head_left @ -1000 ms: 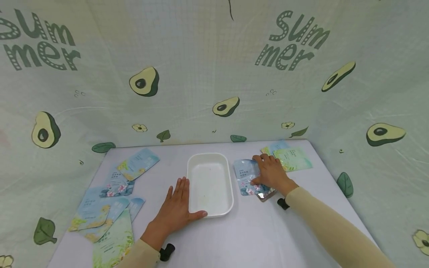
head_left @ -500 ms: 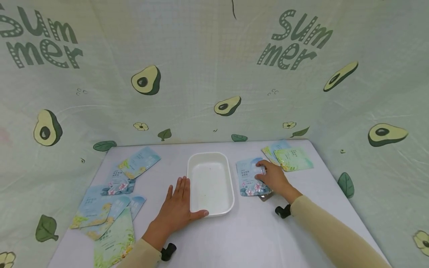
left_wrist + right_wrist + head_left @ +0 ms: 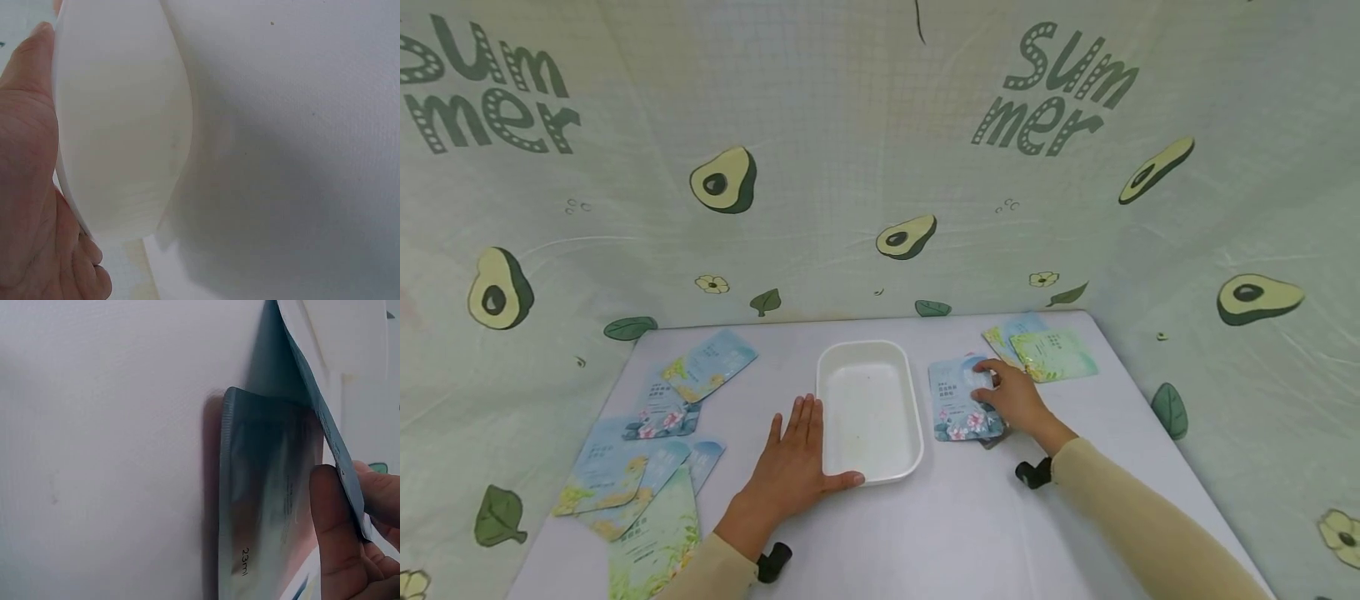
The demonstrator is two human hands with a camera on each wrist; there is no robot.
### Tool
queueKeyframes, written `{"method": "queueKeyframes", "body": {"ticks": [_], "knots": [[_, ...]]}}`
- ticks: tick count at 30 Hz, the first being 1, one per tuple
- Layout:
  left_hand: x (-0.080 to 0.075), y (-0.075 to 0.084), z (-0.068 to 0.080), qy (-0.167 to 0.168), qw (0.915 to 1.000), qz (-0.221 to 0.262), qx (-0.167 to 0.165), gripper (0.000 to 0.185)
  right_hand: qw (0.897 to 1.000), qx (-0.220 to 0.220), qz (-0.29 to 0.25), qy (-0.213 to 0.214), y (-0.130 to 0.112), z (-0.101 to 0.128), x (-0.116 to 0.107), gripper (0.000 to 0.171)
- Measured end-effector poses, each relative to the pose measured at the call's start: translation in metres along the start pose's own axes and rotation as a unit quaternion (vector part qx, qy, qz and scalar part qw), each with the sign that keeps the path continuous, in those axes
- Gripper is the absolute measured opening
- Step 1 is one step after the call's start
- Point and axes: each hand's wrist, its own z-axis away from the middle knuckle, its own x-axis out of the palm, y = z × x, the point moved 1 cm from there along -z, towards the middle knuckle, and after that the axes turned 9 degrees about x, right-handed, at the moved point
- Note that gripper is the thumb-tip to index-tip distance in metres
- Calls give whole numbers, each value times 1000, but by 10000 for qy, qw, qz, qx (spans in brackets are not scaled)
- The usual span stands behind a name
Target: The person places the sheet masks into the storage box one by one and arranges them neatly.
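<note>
Your right hand (image 3: 1015,402) pinches the blue sachet (image 3: 958,400) between thumb and fingers (image 3: 334,519), its edge lifted off a second sachet (image 3: 262,506) below. Your left hand (image 3: 797,467) lies flat, fingers spread, thumb against the white tray (image 3: 870,468). The tray is empty, so I judge nothing is done yet; more sachets (image 3: 647,450) wait beyond your left fingers. The desk (image 3: 970,533) is white, with avocado-print cloth (image 3: 850,167) behind.

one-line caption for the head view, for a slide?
Left hand rests flat against a white tray while right hand pinches a blue packet beside it.
</note>
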Motion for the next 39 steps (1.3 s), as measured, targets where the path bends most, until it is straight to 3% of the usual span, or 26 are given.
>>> {"method": "queueKeyframes", "body": {"ticks": [5,16,23,29,39], "knots": [[1,-1,1,44,9999,151,3,134,9999,-61,-89,14,-6,2,-4,36],[0,1,1,19,9995,316,-34,135,9951,-286,-664,675,-36,1,-30,39],[1,1,1,9,9994,343,-108,136,9840,-125,-1659,637,-73,3,-34,39],[2,1,0,-49,9995,254,-155,137,9766,-124,-2123,326,-109,8,-14,38],[1,2,-1,-49,9999,29,-115,137,9875,-334,-1538,43,-151,13,50,31]]}}
